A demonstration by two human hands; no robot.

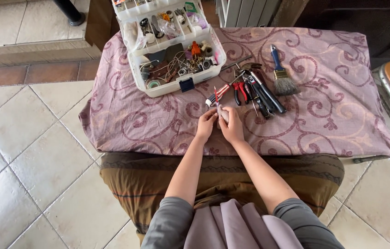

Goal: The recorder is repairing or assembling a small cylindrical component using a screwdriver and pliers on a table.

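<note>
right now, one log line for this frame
left hand: on small pale object | right hand: gripping it | nearby: hand tools, toolbox

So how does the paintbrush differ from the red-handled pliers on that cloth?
The paintbrush has a blue handle and a wide grey bristle head; the red-handled pliers have two red grips. The paintbrush lies alone to the right; the pliers lie among a pile of dark tools. Both rest untouched on the patterned cloth.

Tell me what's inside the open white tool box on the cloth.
The white tool box holds tangled wires, metal fittings, a tape roll and an orange piece. Whatever lies beneath that clutter is covered.
</note>
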